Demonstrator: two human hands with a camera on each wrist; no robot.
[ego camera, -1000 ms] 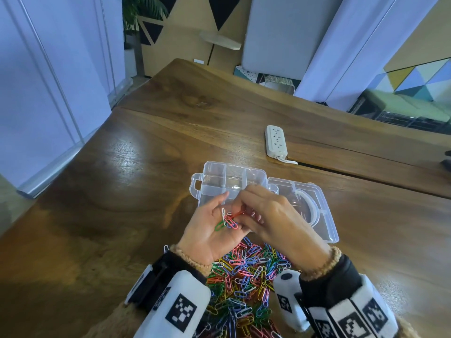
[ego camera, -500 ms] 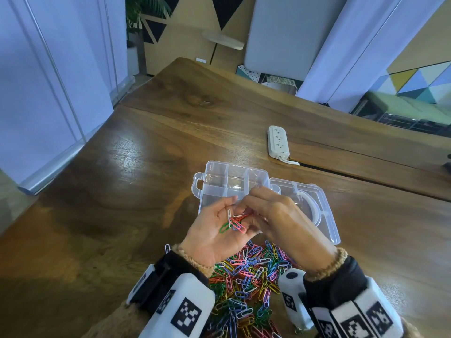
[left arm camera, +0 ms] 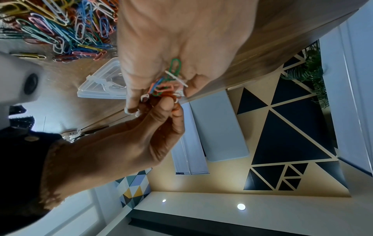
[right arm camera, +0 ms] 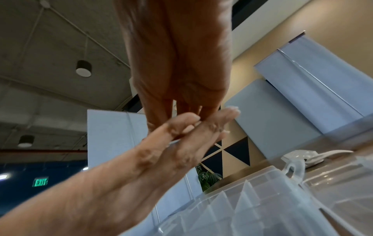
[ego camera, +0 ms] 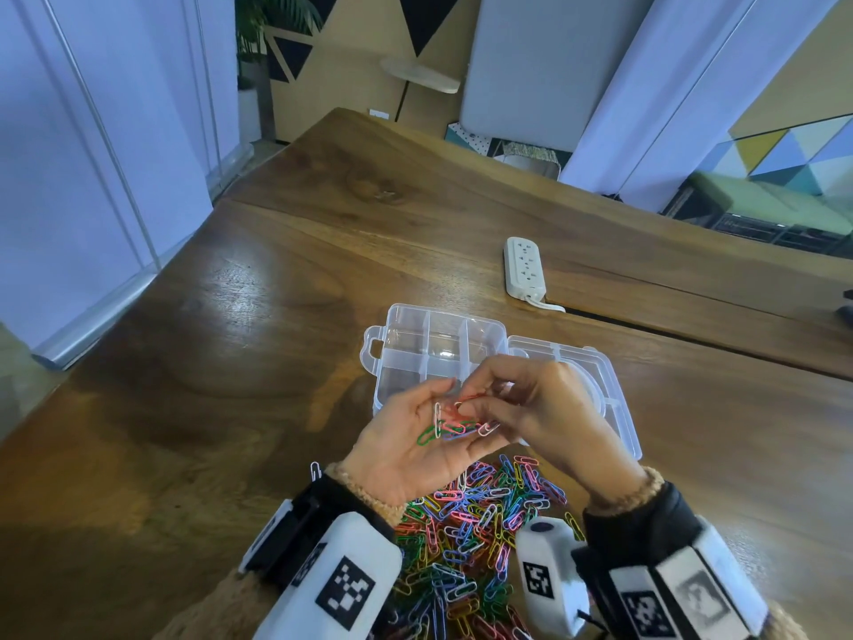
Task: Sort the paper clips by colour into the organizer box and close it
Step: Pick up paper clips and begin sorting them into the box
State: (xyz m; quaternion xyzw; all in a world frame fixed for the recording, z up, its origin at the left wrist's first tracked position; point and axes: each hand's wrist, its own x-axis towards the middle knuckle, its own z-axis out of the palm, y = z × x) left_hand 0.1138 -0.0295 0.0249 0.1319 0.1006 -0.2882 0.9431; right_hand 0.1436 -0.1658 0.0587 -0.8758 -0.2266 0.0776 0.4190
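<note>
Centrally, the clear organizer box (ego camera: 443,351) lies open on the wooden counter (ego camera: 258,362), its visible compartments empty, its lid (ego camera: 604,399) folded flat to the right. Above it, the left hand (ego camera: 415,448) cups a small bunch of clips (ego camera: 454,424) in its palm; the right hand (ego camera: 537,408) pinches a red clip from that bunch. A mixed-colour pile of paper clips (ego camera: 475,533) lies just nearer than the box. Farther back rests a white power strip (ego camera: 524,267); pale panels stand behind.

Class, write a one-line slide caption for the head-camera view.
Right hand picks coloured paper clips from cupped left hand above open clear plastic organizer box.
</note>
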